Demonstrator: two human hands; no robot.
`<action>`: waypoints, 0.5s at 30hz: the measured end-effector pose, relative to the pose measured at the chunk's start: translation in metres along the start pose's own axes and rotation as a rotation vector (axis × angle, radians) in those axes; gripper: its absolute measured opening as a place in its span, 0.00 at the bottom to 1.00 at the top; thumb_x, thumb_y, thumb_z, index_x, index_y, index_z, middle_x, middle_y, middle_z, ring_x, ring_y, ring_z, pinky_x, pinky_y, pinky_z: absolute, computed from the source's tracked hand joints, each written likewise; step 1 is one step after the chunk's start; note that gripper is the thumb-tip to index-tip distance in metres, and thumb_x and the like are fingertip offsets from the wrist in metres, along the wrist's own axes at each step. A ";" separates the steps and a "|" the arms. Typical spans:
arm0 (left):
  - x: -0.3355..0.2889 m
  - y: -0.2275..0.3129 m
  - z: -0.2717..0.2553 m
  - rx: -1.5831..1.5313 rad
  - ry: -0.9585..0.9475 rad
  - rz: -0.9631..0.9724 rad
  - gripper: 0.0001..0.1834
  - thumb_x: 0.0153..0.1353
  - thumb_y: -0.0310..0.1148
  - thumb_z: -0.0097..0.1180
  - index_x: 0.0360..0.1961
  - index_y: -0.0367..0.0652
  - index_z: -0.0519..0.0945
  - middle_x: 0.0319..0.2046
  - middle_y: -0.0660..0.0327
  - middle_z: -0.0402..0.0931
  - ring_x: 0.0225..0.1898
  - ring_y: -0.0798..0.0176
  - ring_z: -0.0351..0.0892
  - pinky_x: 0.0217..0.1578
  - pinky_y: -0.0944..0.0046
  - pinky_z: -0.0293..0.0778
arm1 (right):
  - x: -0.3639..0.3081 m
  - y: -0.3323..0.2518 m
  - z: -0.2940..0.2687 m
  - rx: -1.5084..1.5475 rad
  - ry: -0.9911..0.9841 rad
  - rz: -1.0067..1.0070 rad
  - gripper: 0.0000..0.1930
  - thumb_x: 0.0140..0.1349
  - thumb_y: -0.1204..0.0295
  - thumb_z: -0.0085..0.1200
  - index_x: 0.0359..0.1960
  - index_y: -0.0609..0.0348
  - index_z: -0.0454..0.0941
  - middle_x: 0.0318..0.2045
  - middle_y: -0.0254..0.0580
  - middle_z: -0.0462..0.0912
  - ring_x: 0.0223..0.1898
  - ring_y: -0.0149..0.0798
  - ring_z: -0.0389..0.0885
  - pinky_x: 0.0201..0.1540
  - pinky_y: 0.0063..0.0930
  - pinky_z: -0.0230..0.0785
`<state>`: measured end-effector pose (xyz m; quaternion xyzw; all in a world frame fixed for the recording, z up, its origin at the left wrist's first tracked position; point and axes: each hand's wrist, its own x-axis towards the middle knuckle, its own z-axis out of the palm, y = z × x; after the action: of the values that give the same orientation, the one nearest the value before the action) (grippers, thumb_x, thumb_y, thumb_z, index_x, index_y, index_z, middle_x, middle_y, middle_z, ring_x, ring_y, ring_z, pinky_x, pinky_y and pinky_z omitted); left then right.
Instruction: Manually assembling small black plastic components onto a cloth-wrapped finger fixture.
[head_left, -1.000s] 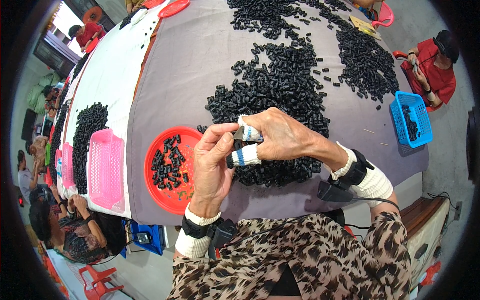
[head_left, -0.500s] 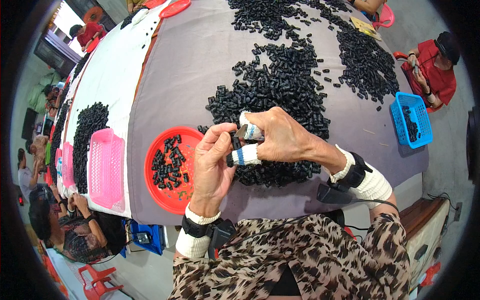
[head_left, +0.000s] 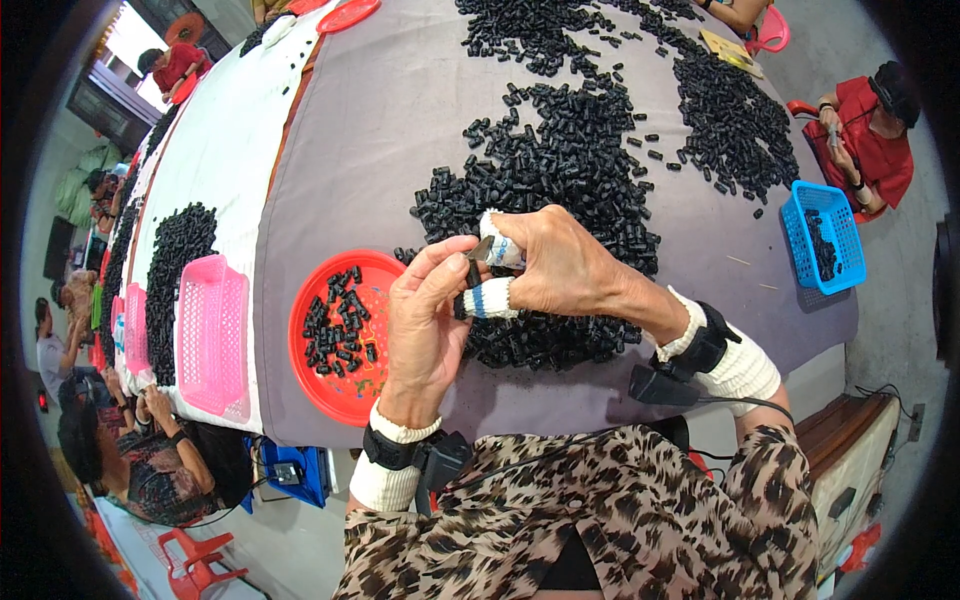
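Observation:
My left hand [head_left: 418, 325] pinches a small black cylindrical piece [head_left: 473, 274] between thumb and fingers. Close against it, my right hand [head_left: 565, 262] grips a small metal blade [head_left: 482, 248], whose edge meets the piece or lies just above it. White knitted covers, one with a blue stripe [head_left: 489, 298], wrap fingers of the right hand; the blade's handle is hidden. Beyond both hands spreads a large heap of similar black pieces [head_left: 560, 150]. To the left of my left hand, a round red tray [head_left: 383, 398] holds several black pieces and small coloured scraps.
A pink basket [head_left: 212, 335] stands left of the red tray, by another black heap [head_left: 180, 250]. At right are a blue basket [head_left: 845, 235] and a person in red [head_left: 872, 140]. Another person [head_left: 150, 450] works at lower left. A cable [head_left: 745, 402] trails from my right wrist.
Both hands stay together over the near edge of the heap. The right hand has shifted slightly up and left, and the blade shows more plainly above the black piece.

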<state>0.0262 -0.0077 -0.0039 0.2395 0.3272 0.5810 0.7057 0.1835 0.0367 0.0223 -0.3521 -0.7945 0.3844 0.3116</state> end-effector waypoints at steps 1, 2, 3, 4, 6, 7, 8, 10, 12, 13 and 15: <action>0.000 -0.001 -0.001 0.000 0.000 0.000 0.11 0.57 0.25 0.52 0.42 0.35 0.74 0.32 0.59 0.77 0.32 0.68 0.77 0.35 0.70 0.74 | 0.000 0.000 0.000 0.006 -0.008 0.014 0.19 0.42 0.60 0.61 0.21 0.66 0.70 0.15 0.49 0.74 0.18 0.45 0.75 0.23 0.34 0.65; -0.001 -0.002 -0.003 -0.034 -0.027 0.013 0.12 0.58 0.26 0.52 0.43 0.34 0.74 0.33 0.58 0.77 0.33 0.68 0.77 0.36 0.69 0.75 | 0.001 0.000 -0.001 0.006 -0.008 0.014 0.19 0.42 0.60 0.61 0.21 0.66 0.70 0.15 0.49 0.74 0.18 0.45 0.75 0.23 0.34 0.65; -0.001 -0.004 -0.005 -0.068 -0.054 0.025 0.12 0.59 0.27 0.52 0.43 0.34 0.74 0.34 0.58 0.77 0.34 0.67 0.78 0.37 0.68 0.75 | 0.001 0.000 -0.001 0.012 -0.042 0.013 0.20 0.42 0.60 0.61 0.21 0.67 0.71 0.16 0.50 0.74 0.19 0.46 0.75 0.24 0.35 0.65; -0.001 -0.005 -0.007 -0.068 -0.054 0.026 0.12 0.59 0.27 0.52 0.43 0.34 0.74 0.34 0.58 0.77 0.34 0.67 0.78 0.37 0.68 0.75 | 0.002 0.000 -0.001 0.019 -0.078 0.012 0.20 0.42 0.59 0.60 0.21 0.67 0.71 0.16 0.50 0.75 0.19 0.47 0.75 0.24 0.36 0.65; -0.002 -0.006 -0.010 -0.107 -0.092 0.016 0.12 0.59 0.28 0.51 0.43 0.35 0.74 0.35 0.58 0.77 0.35 0.67 0.78 0.39 0.67 0.75 | 0.003 0.000 0.000 -0.003 -0.098 0.011 0.20 0.43 0.59 0.59 0.20 0.67 0.71 0.17 0.51 0.75 0.19 0.49 0.75 0.24 0.36 0.65; -0.002 -0.006 -0.011 -0.108 -0.093 0.017 0.12 0.59 0.28 0.51 0.43 0.35 0.74 0.35 0.58 0.77 0.35 0.67 0.78 0.39 0.67 0.75 | 0.003 0.001 0.000 -0.026 -0.117 0.012 0.19 0.43 0.59 0.59 0.20 0.67 0.71 0.17 0.51 0.74 0.20 0.50 0.75 0.25 0.37 0.65; -0.002 -0.006 -0.012 -0.103 -0.101 0.016 0.12 0.59 0.28 0.51 0.43 0.35 0.74 0.35 0.58 0.77 0.35 0.67 0.78 0.38 0.67 0.75 | 0.004 0.002 0.000 -0.027 -0.117 0.012 0.19 0.43 0.59 0.59 0.20 0.67 0.71 0.17 0.51 0.74 0.20 0.50 0.75 0.25 0.37 0.65; -0.002 -0.006 -0.013 -0.100 -0.110 0.015 0.12 0.59 0.27 0.51 0.43 0.35 0.74 0.35 0.58 0.77 0.35 0.67 0.78 0.38 0.67 0.75 | 0.004 0.004 0.001 -0.043 -0.179 0.036 0.16 0.41 0.65 0.61 0.21 0.63 0.69 0.15 0.40 0.71 0.17 0.33 0.68 0.22 0.30 0.60; -0.002 -0.006 -0.011 -0.068 -0.095 0.029 0.11 0.59 0.27 0.51 0.43 0.35 0.74 0.35 0.59 0.77 0.35 0.68 0.77 0.38 0.68 0.75 | 0.004 0.007 0.003 -0.048 -0.165 0.005 0.15 0.41 0.66 0.61 0.21 0.64 0.69 0.15 0.40 0.71 0.17 0.34 0.67 0.22 0.31 0.60; -0.002 -0.006 -0.012 -0.069 -0.094 0.031 0.11 0.59 0.27 0.51 0.43 0.35 0.74 0.35 0.59 0.77 0.35 0.68 0.77 0.38 0.68 0.75 | 0.004 0.006 0.003 -0.052 -0.150 -0.027 0.15 0.41 0.66 0.60 0.21 0.64 0.69 0.15 0.41 0.71 0.17 0.34 0.67 0.21 0.31 0.59; -0.002 -0.005 -0.013 -0.055 -0.079 0.040 0.11 0.60 0.27 0.51 0.42 0.35 0.74 0.35 0.60 0.77 0.35 0.69 0.77 0.37 0.69 0.74 | 0.005 0.002 0.002 -0.057 -0.170 -0.020 0.14 0.41 0.68 0.58 0.21 0.65 0.69 0.15 0.43 0.72 0.16 0.36 0.68 0.21 0.32 0.60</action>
<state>0.0199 -0.0116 -0.0162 0.2495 0.2782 0.5938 0.7126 0.1801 0.0410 0.0203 -0.3191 -0.8321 0.3870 0.2368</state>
